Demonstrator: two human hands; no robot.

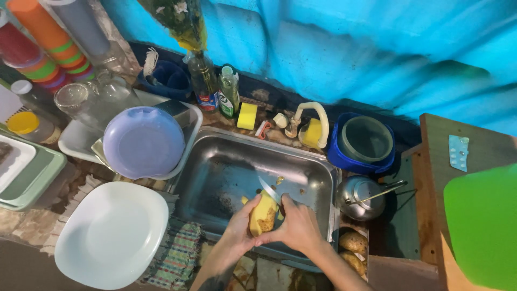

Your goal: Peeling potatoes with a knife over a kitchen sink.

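Resting between left hand (238,229) fingers, potato (262,214) meets right hand's (298,226) knife (269,189).

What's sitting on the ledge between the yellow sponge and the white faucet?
In the head view, between the yellow sponge and the white faucet lie a small red and white tool and a small cream-coloured object.

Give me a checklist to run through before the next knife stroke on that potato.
1. Left hand holds the potato firmly: ok.
2. Right hand has its grip on the knife: ok.
3. Blade clear of the left fingers: cannot tell, they are hidden behind the potato.
4. Potato held over the sink so peel drops in: ok, scraps lie there.
5. Unpeeled potatoes within reach at the right: ok.
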